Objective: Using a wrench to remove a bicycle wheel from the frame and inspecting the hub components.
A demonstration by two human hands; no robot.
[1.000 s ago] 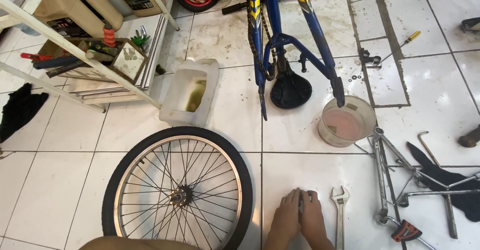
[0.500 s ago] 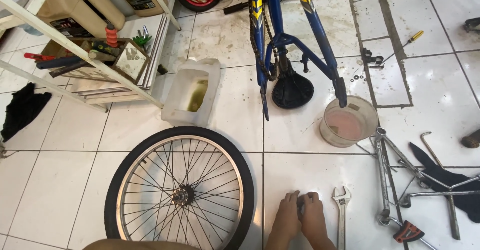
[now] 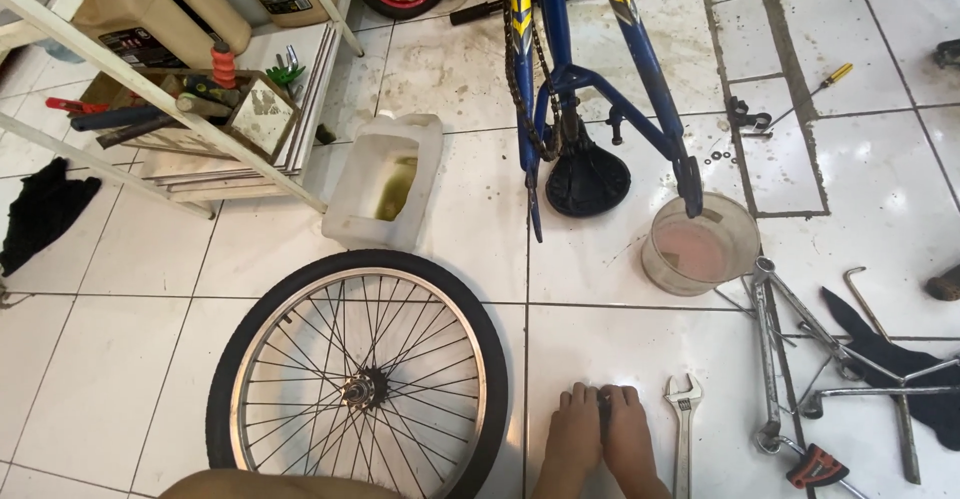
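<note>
In the head view, looking straight down at a white tiled floor (image 3: 120, 359), the person's two hands are pressing together at the bottom edge: the left hand (image 3: 572, 437) and the right hand (image 3: 628, 437) are lying side by side, fingers curled down, pinching a small dark part (image 3: 603, 402) between them; it is too small to make out, possibly a nut or a short axle piece. Just beside the right hand an adjustable wrench (image 3: 683, 429) is lying flat, jaw end pointing away from the person. To the left of the hands a spoked bicycle wheel (image 3: 360, 379) with a black tyre is lying on the tiles, hub upward. Above it a white plastic jerrycan (image 3: 385, 181), cut open on its side, is holding a yellowish liquid. A blue bicycle frame (image 3: 575, 49) with yellow-and-black striped stickers is standing upside down, its black saddle (image 3: 587, 181) resting on the floor, and a round grey bucket (image 3: 700, 246) with pinkish contents is sitting right beside one frame end. At the right, chrome handlebar tubes (image 3: 790, 339) are sprawling over a black rag (image 3: 900, 369), near a yellow-handled screwdriver (image 3: 815, 89). At the upper left, a white shelf (image 3: 150, 89) is carrying tan bottles (image 3: 190, 4) with dark rectangular labels, above a tool tray (image 3: 250, 109).
</note>
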